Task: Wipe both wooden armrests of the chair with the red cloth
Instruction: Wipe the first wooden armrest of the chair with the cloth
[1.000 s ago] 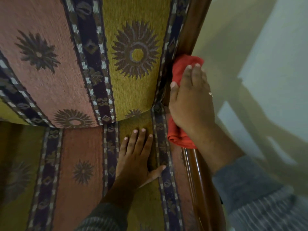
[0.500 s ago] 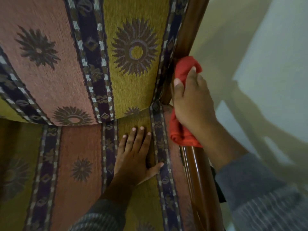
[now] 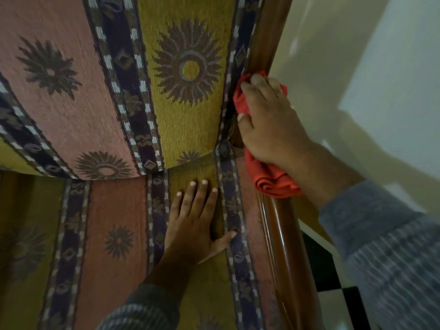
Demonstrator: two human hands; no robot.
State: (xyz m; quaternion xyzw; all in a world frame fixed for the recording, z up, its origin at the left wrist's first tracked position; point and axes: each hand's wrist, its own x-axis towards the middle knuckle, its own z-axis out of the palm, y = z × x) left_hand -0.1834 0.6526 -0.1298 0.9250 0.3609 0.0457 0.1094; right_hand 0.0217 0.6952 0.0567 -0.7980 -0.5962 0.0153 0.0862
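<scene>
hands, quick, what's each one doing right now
Left hand: open, flat on the seat cushion, holding nothing.
Right hand: closed on the red cloth, against the wooden armrest.

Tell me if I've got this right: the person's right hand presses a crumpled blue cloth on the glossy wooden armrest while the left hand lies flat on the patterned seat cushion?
Not quite. The head view shows the crumpled cloth is red, not blue. The rest holds: the right hand presses it on the glossy wooden armrest, while the left hand lies flat on the patterned seat cushion.

Right hand (image 3: 271, 125) presses red cloth (image 3: 269, 177) on wooden armrest (image 3: 285, 246); left hand (image 3: 195, 220) flat on seat (image 3: 114, 210).
</scene>
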